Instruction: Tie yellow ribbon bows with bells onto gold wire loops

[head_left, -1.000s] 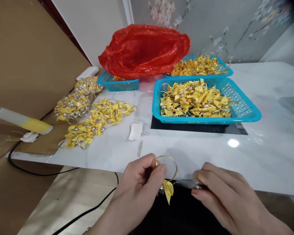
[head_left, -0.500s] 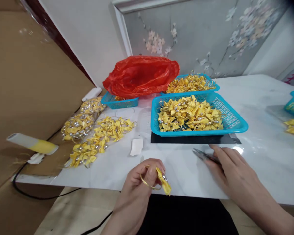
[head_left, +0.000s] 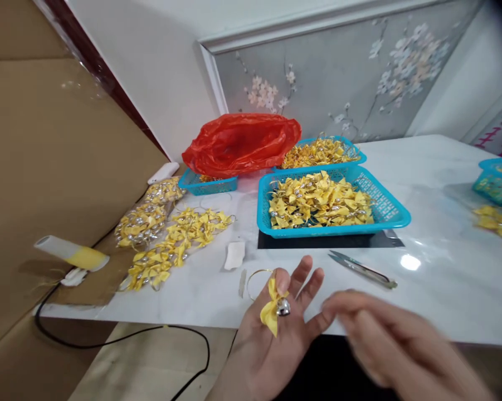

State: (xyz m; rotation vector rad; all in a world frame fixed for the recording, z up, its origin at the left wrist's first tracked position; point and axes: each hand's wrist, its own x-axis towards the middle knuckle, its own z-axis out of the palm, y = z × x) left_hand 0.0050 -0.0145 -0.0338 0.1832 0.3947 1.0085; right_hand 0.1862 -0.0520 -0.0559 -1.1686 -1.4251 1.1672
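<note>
We find our left hand [head_left: 276, 340] palm up with its fingers spread, low over the near edge of the desk [head_left: 443, 289]. On those fingers rests a small bow [head_left: 271, 312] of yellow ribbon with a round silver bell [head_left: 283, 307] at its knot, and a thin gold wire ring [head_left: 259, 281] loops out behind the fingertips. The hand is not closed around the piece; it merely carries it.

Our right hand [head_left: 384, 340] sits just beside the left, blurred, with nothing visible in it; we cannot tell whether its fingers are curled or flat.

Slim metal snips [head_left: 362, 269] lie flat on the glossy white marbled desk, apart from both hands.

Further back stands a rectangular turquoise basket [head_left: 386, 214] of perforated plastic, heaped with like bows, on a dark flat sheet [head_left: 330, 241]. A second basket [head_left: 317, 153] behind it holds more. A crumpled red plastic bag [head_left: 242, 143] covers a third, smaller one [head_left: 206, 184].

At left, loose bows [head_left: 179, 236] on rings lie in strings on the desk, beside clear packets [head_left: 144, 217] of them. A white scrap [head_left: 234, 255] lies near. A white-and-yellow tube [head_left: 73, 254] juts out over brown cardboard [head_left: 45, 167], with a black cable [head_left: 121, 334] looping below.
</note>
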